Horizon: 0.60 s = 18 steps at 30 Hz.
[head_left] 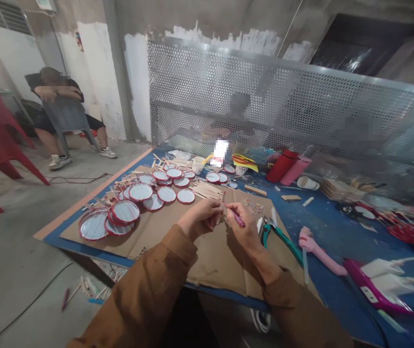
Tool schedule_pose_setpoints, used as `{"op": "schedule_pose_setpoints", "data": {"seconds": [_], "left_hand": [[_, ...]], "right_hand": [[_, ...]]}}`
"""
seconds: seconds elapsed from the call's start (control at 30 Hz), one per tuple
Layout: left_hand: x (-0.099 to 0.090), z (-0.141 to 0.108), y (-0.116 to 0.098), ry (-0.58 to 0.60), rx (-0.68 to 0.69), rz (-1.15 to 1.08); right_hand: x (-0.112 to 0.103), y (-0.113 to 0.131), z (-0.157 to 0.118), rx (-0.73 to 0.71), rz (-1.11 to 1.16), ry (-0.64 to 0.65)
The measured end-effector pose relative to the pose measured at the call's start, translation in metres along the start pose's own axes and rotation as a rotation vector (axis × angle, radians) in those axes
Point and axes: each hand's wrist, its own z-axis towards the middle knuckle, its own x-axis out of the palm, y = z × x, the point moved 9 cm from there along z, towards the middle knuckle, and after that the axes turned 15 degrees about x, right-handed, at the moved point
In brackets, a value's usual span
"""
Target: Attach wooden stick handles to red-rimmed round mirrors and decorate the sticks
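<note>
- Right hand (pixel 245 223) grips a pink marker (pixel 238 219) narrowly between thumb and fingers, above a cardboard sheet (pixel 214 263).
- Left hand (pixel 199 218) curls closed, apparently on a wooden craft stick (pixel 219 217), near the marker.
- Green-handled pliers (pixel 277 240) lie to the right; red-rimmed round mirrors (pixel 140 192) lie to the left.

a perforated metal screen (pixel 250 92) stands before patchy concrete walls (pixel 101 72) above a grey floor (pixel 22 251).

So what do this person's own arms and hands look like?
The left sleeve and right sleeve are loose, tan-brown fabric, ending short of the hands. The left hand and right hand are bare: no gloves, and no cables or markings show.
</note>
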Motion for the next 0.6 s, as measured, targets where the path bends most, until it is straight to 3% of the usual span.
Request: {"op": "schedule_pose_setpoints", "data": {"seconds": [0.33, 0.6], "left_hand": [[0.0009, 0.0012, 0.0021, 0.014, -0.001, -0.003], [0.0012, 0.0006, 0.0000, 0.014, 0.024, -0.011]], "right_hand": [[-0.0066, 0.0043, -0.0010, 0.008, 0.034, -0.053], [-0.0017, 0.0039, -0.0011, -0.014, 0.026, -0.017]]}}
